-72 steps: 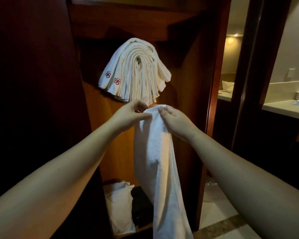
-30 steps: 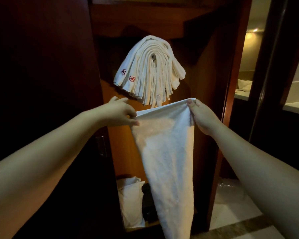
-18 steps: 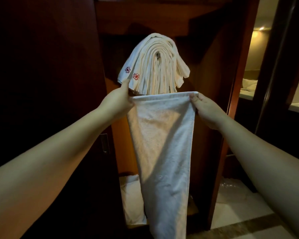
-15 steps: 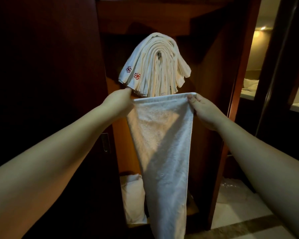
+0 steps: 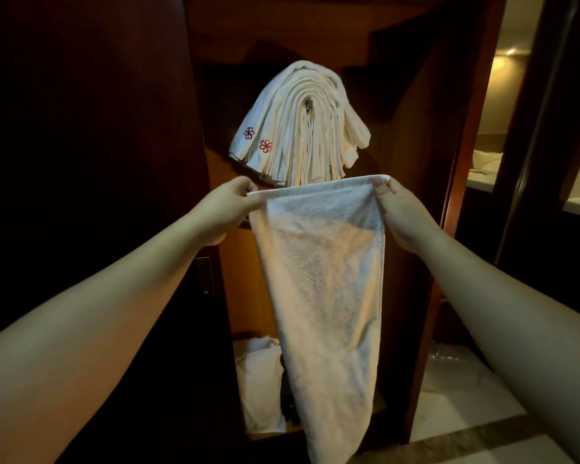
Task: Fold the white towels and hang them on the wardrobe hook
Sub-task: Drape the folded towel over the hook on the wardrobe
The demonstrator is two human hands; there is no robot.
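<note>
Both hands hold one white towel (image 5: 322, 279) stretched by its upper edge – the left hand (image 5: 226, 209) pinches the left corner, the right hand (image 5: 399, 212) pinches the right corner. The towel hangs down in front of the open wardrobe (image 5: 426, 128), narrowing toward its lower end. Just above it, a thick bundle of folded towels (image 5: 292, 128) hangs over the hook (image 5: 309, 104).
</note>
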